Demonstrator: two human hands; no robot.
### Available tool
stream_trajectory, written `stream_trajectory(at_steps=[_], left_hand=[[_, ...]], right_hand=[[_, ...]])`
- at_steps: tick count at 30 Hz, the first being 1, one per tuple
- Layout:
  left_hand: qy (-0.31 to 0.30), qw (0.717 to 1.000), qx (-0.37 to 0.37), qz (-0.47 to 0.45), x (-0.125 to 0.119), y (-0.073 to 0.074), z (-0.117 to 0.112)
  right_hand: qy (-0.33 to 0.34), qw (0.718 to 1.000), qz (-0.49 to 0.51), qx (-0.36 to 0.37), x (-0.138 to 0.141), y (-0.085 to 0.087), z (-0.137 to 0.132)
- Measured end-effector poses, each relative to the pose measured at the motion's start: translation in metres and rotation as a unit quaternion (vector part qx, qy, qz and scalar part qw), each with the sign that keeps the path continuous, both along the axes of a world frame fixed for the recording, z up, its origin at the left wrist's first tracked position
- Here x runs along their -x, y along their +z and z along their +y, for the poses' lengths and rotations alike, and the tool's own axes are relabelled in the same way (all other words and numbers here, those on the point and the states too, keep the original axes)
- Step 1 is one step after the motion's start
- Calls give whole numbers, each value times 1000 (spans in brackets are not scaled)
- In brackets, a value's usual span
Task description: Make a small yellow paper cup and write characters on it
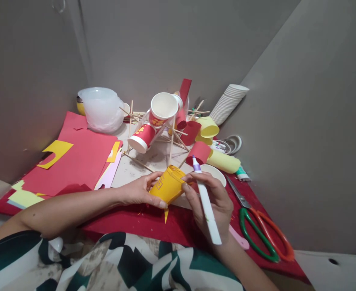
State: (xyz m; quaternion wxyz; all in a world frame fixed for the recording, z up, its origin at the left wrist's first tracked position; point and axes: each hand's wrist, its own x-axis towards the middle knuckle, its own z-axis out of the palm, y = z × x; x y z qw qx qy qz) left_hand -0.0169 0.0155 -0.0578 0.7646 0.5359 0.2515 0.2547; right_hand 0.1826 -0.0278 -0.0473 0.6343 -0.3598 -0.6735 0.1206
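Observation:
My left hand [144, 190] is closed round a yellow paper-covered cup [168, 186], which tilts over the front of the table. Dark drawn lines mark the cup's side. In my right hand [212, 198] is a white marker [207, 208], its purple tip [195, 161] bare and pointing up and away. The right fingertips reach the cup's right side near its upper edge; whether they press on it I cannot tell. Just behind the cup rises a frame of wooden sticks [172, 145] with red-and-white paper cups [143, 137] on it.
Scissors [256, 222] with green and orange handles lie at the right. Red paper sheets [84, 153] and a yellow cutout [58, 153] cover the left side. At the back stand a white plastic tub [101, 111] and a leaning stack of paper cups [229, 105]. Rolled yellow paper [225, 161] lies right of the frame.

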Motion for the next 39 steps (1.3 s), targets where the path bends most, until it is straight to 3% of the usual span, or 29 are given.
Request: stream_trajectory(at_steps=[14, 29, 39], left_hand=[[-35, 995, 88, -15, 2, 0, 3], [-41, 995, 87, -9, -1, 1, 3], [14, 993, 114, -31, -3, 2, 5]], right_hand=[[3, 1000, 31, 5, 0, -3, 0], [-1, 1000, 15, 5, -1, -4, 3], [-146, 981, 96, -85, 2, -6, 0]])
